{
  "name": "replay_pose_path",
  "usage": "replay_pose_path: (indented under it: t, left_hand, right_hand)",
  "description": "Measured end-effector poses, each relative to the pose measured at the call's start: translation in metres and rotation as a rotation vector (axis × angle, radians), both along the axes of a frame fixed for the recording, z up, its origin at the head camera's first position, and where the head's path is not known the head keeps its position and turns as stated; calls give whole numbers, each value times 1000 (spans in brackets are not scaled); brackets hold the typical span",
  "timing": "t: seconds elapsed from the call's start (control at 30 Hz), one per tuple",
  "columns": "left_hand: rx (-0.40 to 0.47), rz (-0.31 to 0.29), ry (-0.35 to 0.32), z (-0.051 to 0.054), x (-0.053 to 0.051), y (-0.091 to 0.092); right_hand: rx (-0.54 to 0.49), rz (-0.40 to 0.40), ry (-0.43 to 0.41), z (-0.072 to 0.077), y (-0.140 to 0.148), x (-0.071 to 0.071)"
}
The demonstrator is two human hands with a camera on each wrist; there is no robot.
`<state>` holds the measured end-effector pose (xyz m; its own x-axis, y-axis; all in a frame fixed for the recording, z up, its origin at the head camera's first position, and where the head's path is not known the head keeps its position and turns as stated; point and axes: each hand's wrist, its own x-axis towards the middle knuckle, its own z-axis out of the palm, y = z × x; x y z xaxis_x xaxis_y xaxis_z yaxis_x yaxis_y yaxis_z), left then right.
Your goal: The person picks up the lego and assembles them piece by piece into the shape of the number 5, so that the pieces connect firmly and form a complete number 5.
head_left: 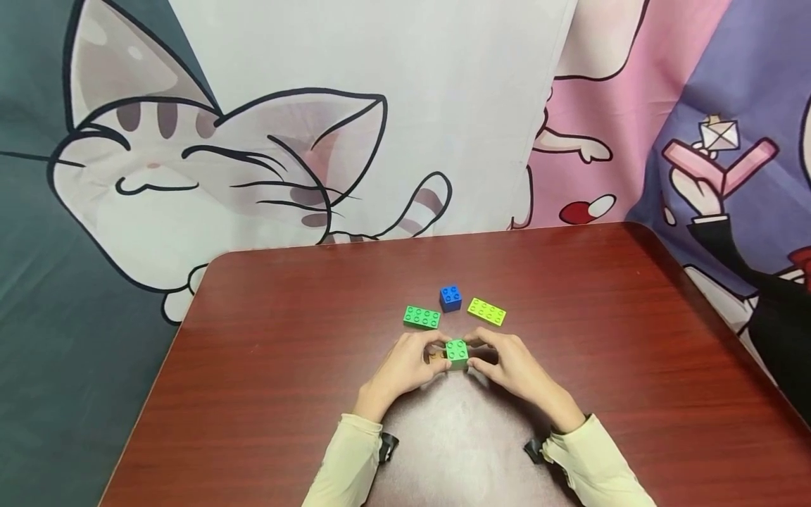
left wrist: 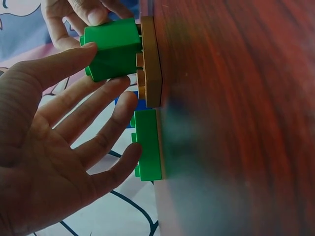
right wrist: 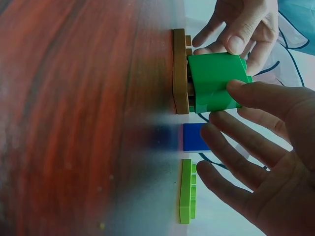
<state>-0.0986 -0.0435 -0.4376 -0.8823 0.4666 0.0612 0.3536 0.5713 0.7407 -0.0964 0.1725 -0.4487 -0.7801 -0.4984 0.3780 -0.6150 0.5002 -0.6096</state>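
Observation:
A tall green toy brick [head_left: 457, 354] with a square, studded top stands between both hands. From the left side, my left hand [head_left: 404, 362] pinches it with the thumb and fingers. My right hand [head_left: 514, 365] pinches the same brick from the right. Under it, on the table, lies a flat brown brick [left wrist: 153, 64]. In the right wrist view the green brick sits slightly tilted at the studs of the brown brick [right wrist: 180, 73]; whether it is pressed fully down I cannot tell.
Just beyond the hands lie a longer green brick [head_left: 421, 317], a blue brick [head_left: 450, 298] and a thin lime-green brick [head_left: 486, 311]. They rest on a reddish-brown table [head_left: 285, 366]. Behind its far edge hangs a cartoon-printed cloth [head_left: 469, 91].

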Motion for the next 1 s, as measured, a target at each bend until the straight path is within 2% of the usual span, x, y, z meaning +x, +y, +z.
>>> replay_pose_path:
  t: [0.17,0.37,0.63,0.83,1.0]
  left_hand:
    - [17,-1,3,0,-2,1]
    - [30,-4,1,-2,-2,0]
    - [1,-11,65,-6,-3,-1]
    - [-14,-8,40,-5,-2,-1]
    - [-7,-3,16,-6,-2,0]
  right_hand:
    - [-8,-3,-12,2,1,-1]
    - [-30,4,-68,1,1,-1]
    - [-19,-4,-55,-1,1,-2]
    - [-49,5,-92,-4,2,-2]
    - [-30,-11,-79,-4,2,-2]
